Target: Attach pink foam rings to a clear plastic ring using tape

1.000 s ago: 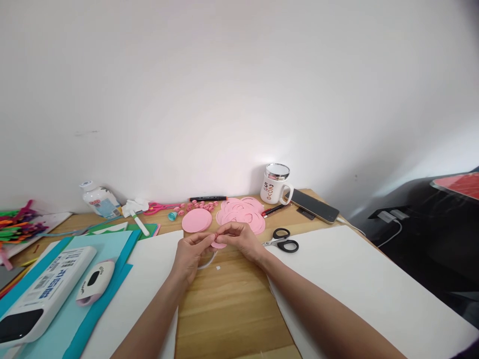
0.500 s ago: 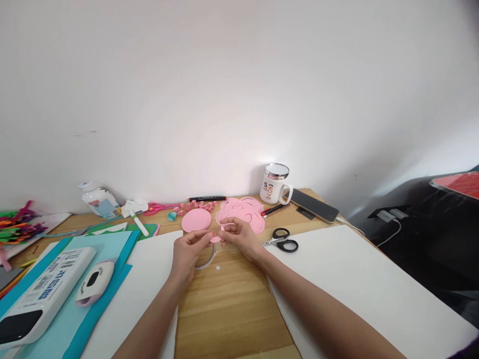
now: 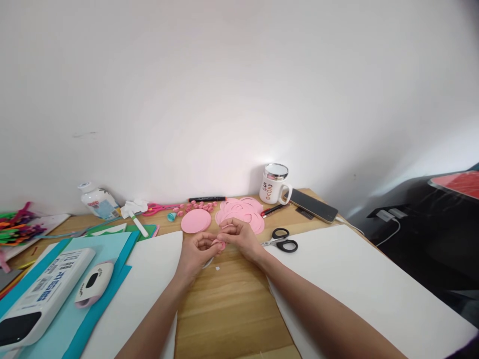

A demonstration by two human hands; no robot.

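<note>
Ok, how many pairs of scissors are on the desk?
2: black-handled scissors beside the right hand; pink-handled scissors by the wall, back left. More may be hidden.

Head view looks forward and down; near the desk point(image 3: 232, 299).

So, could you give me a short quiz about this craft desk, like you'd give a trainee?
1. True or false: the black scissors lie on the desk to the right of the right hand.
2. What do the left hand and right hand pinch between them? A) small pink paper piece B) black marker C) coin
3. Fill in: just right of the white mug lies a dark ___.
Key: 1 true; 2 A; 3 phone.
</note>
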